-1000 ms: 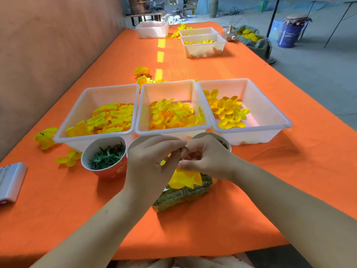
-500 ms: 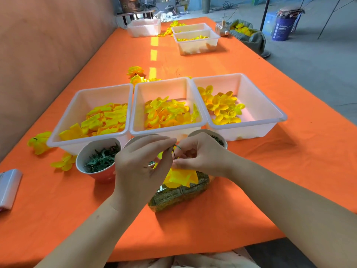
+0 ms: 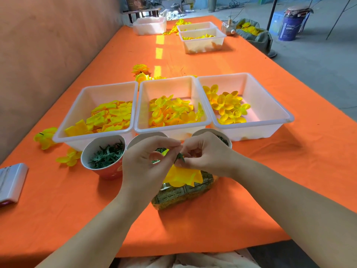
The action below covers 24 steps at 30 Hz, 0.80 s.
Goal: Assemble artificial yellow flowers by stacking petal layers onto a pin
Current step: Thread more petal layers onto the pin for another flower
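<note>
Our right hand [image 3: 206,154] and left hand [image 3: 145,164] pinch a spiky green plastic calyx [image 3: 179,157]. Ruffled yellow fabric petals [image 3: 183,177] hang beneath it.

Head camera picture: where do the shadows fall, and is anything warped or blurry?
Head view: sunlit strips lie on the orange cloth; the right tray throws its shadow rightward; wide-angle stretch swells the forearms at the bottom edge; the left hand and right hand, pinching a green piece above the yellow flower, look slightly soft.
</note>
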Available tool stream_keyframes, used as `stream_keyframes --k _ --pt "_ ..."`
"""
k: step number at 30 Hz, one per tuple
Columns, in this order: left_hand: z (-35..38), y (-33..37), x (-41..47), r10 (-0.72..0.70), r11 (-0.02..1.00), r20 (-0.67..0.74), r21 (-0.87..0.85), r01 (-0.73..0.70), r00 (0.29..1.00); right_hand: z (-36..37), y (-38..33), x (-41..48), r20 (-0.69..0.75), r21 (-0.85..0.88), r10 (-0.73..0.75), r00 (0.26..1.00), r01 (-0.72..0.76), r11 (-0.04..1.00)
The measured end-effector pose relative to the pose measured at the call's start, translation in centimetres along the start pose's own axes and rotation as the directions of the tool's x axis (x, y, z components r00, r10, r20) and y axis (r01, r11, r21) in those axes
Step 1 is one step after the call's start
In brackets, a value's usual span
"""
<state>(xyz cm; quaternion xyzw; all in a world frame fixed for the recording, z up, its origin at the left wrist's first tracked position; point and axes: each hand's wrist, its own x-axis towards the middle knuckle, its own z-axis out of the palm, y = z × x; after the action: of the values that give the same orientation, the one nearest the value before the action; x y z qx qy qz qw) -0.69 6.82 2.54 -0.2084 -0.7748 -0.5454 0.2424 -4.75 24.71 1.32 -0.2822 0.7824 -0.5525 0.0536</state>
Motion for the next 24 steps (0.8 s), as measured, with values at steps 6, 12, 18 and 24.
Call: stream_keyframes --k 6,12,18,24 --pt "-0.2 -0.2 0.9 -0.228 0.972 0.109 -0.031 0.232 0.968 0.0 0.1 0.0 0.001 -0.007 0.026 1.000 -0.026 1.000" --pt "-0.5 -0.2 0.7 -0.272 0.961 0.161 -0.011 0.277 0.949 -0.6 -0.4 0.1 0.045 -0.021 0.070 0.997 -0.069 0.997" --pt "-0.3 -0.1 0.8 -0.251 0.968 0.165 0.050 0.246 0.954 -1.6 -1.2 0.3 0.173 -0.087 0.151 0.973 -0.138 0.987" --pt "0.0 -0.5 0.6 -0.243 0.961 0.223 0.187 0.203 0.944 -1.8 -1.3 0.0 0.139 -0.119 0.119 0.983 -0.102 0.988"
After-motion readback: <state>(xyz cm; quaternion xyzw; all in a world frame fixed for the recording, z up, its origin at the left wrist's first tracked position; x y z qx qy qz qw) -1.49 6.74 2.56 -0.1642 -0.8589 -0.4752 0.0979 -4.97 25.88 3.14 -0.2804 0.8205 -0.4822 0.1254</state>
